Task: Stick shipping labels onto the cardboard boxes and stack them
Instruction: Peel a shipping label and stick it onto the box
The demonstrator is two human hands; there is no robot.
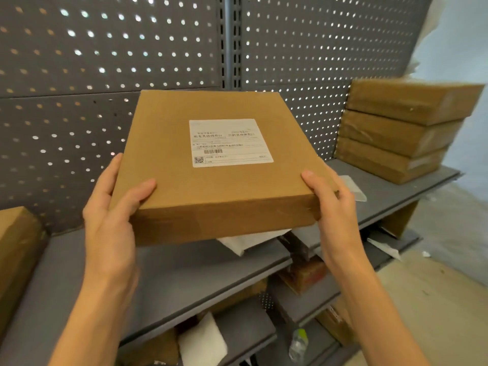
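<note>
A flat brown cardboard box (184,186) is held in the air above the grey shelf (169,270). A white shipping label (230,142) with a barcode and QR code is stuck on its top face. My left hand (113,207) grips the box's near left corner, thumb on top. My right hand (330,202) grips the near right corner. At the right end of the shelf stands a stack of three similar boxes (401,128).
A grey perforated back panel (105,75) rises behind the shelf. Another cardboard box (15,247) sits at the far left. White paper sheets (248,241) lie under the held box. Lower shelves hold boxes, white packaging and a plastic bottle (298,344).
</note>
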